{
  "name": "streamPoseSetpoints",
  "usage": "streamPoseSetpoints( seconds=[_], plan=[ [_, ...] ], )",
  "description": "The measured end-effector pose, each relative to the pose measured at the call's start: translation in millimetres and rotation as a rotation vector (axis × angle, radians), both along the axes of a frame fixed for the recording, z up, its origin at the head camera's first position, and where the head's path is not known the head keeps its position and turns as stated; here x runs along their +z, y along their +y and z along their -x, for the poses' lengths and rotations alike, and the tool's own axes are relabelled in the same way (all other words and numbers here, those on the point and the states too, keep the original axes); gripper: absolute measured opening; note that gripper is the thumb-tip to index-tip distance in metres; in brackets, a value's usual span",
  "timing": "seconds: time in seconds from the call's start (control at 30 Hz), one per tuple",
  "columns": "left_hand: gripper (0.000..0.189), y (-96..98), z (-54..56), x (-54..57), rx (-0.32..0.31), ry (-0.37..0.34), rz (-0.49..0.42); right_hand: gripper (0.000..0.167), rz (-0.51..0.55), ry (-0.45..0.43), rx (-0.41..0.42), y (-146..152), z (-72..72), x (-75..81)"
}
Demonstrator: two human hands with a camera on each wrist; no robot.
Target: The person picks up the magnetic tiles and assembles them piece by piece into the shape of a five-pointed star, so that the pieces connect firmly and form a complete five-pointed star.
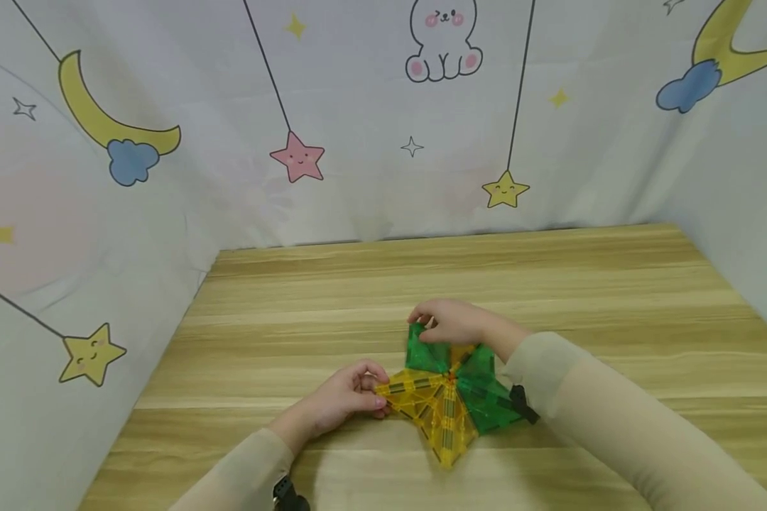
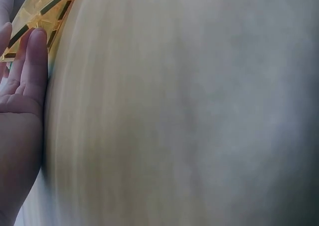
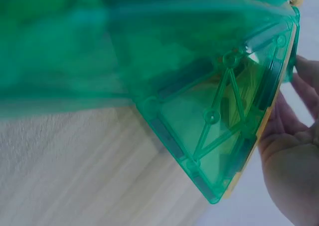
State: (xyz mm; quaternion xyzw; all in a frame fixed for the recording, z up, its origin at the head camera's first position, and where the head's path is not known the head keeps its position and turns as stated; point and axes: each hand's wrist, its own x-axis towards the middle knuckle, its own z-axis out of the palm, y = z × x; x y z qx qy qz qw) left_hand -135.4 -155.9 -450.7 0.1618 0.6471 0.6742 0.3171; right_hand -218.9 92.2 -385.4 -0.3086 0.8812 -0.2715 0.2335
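A star-like shape of translucent magnetic tiles lies in the middle of the head view, its pieces meeting at a central point. Yellow magnetic tiles (image 1: 447, 426) form the left and near points; green magnetic tiles (image 1: 486, 401) form the right and far ones. At the left point, my left hand (image 1: 345, 397) pinches a yellow tile (image 2: 37, 19) between thumb and fingers. My right hand (image 1: 457, 323) reaches over the far side and pinches the upper left green tile (image 1: 422, 351) by its corner. Close in the right wrist view, a green tile (image 3: 212, 116) stands tilted over the wood.
A wood-grain table (image 1: 294, 298) carries the tiles. White cloth (image 1: 358, 106) printed with stars, moons and a bear hangs behind and along both sides. Dark straps (image 1: 287, 493) are on both sleeves, the right one beside the green tiles.
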Motion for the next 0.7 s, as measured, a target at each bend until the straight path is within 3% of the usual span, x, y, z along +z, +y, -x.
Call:
streamPoseSetpoints(
  seconds=[0.17, 0.7],
  plan=[
    [0.025, -0.2, -0.2, -0.2, 0.004, 0.006, 0.000, 0.046, -0.022, 0.009, -0.003, -1, 1.9, 0.4],
    [0.021, -0.2, -2.1, -3.8, 0.020, 0.031, -0.005, 0.039, -0.034, 0.061, 0.002, -10, -2.2, -0.4]
  ],
)
